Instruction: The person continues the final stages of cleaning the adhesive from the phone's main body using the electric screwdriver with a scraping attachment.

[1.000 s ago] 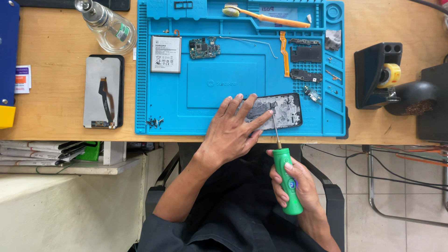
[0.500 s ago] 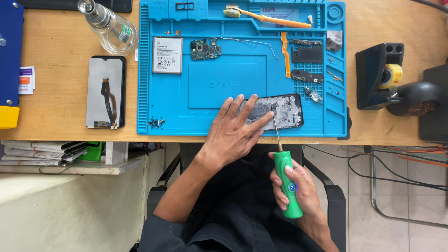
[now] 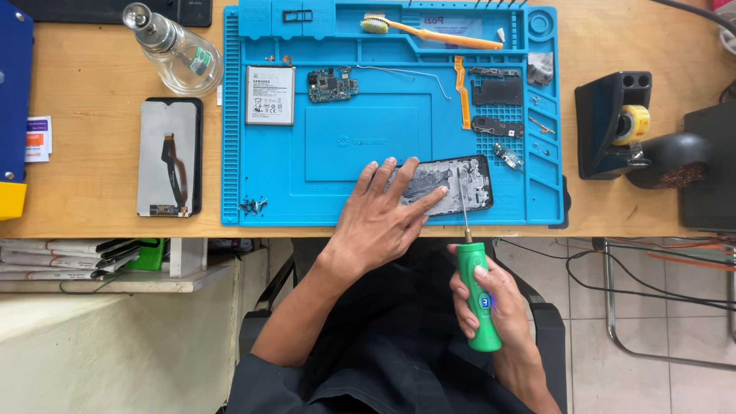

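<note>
An opened phone frame (image 3: pixel 460 184) lies at the front of the blue work mat (image 3: pixel 345 146). My left hand (image 3: pixel 383 218) rests flat on its left part, fingers spread, pressing it down. My right hand (image 3: pixel 483 307) grips a green electric screwdriver (image 3: pixel 479 295); its thin bit points up onto the phone frame near its middle. On the mat lie a white battery (image 3: pixel 270 94), a small circuit board (image 3: pixel 332 84), an orange flex strip (image 3: pixel 461 90) and several dark small parts (image 3: pixel 497 92).
A detached phone screen (image 3: pixel 169 157) lies face down on the wooden desk left of the mat. A glass bottle (image 3: pixel 172 50) stands behind it. Loose screws (image 3: pixel 251 205) sit at the mat's front left. An orange toothbrush (image 3: pixel 429 31) lies at the back. A black tape holder (image 3: pixel 613 126) stands right.
Both hands stay almost still; the screwdriver bit stays on the phone frame. Only the view has shifted slightly.
</note>
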